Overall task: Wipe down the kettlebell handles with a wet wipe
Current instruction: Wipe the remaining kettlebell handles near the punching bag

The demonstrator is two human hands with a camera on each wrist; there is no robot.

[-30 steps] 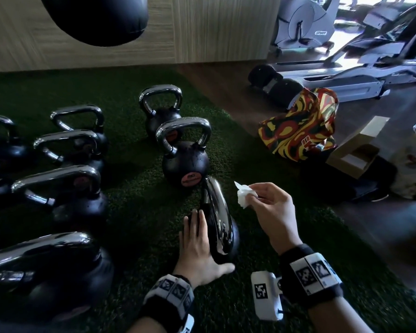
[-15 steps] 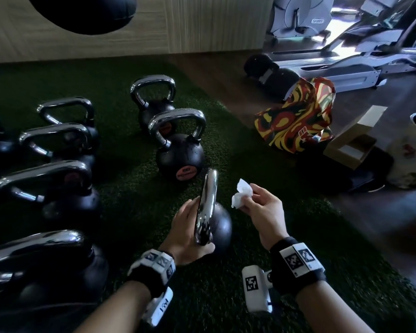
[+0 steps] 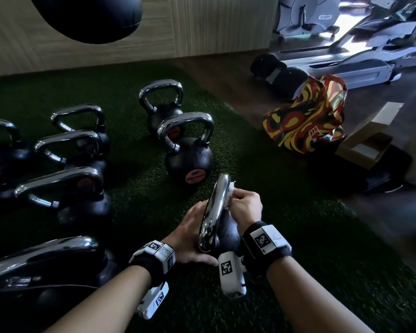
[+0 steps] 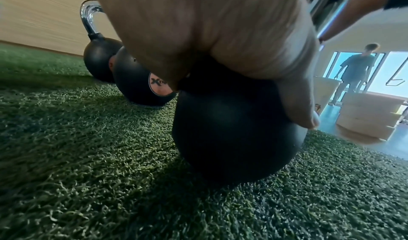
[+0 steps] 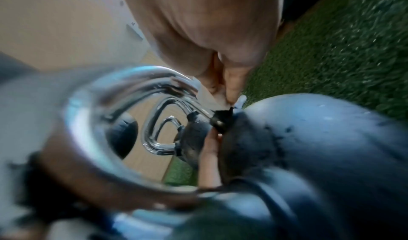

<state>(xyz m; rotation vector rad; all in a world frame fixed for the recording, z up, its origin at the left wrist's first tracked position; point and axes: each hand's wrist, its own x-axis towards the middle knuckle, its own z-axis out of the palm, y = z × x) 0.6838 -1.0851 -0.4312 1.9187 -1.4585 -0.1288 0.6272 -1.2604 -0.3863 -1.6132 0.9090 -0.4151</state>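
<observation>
Since the earlier frames, right hand (image 3: 246, 205) has closed the gap to the small black round kettlebell with a polished chrome loop handle (image 3: 214, 212): the crumpled white wet wipe (image 3: 231, 188), held clear of the metal half a second ago, now touches the handle's right side near its top. Fingers curled, pinching the wipe; only a small white corner shows past them. Right wrist view is blurred but shows fingertips (image 5: 232, 93) at the handle's base with a bit of white beside them.

Left hand (image 3: 190, 234), lying flat beside the bell a second ago, now cups its left side. Left wrist view: palm over the top of the black body (image 4: 232, 135), thumb (image 4: 300, 107) curled down its right side. Grip is around the ball, not the handle.

Kettlebell stands on dark green artificial turf (image 3: 298, 248), between the two wrists, handle seen edge-on.

Unchanged: second black kettlebell with a red label (image 3: 189, 157) just beyond, several larger ones (image 3: 65, 188) to the left, a red, yellow and black patterned bag (image 3: 305, 118) on the wooden floor at right.
</observation>
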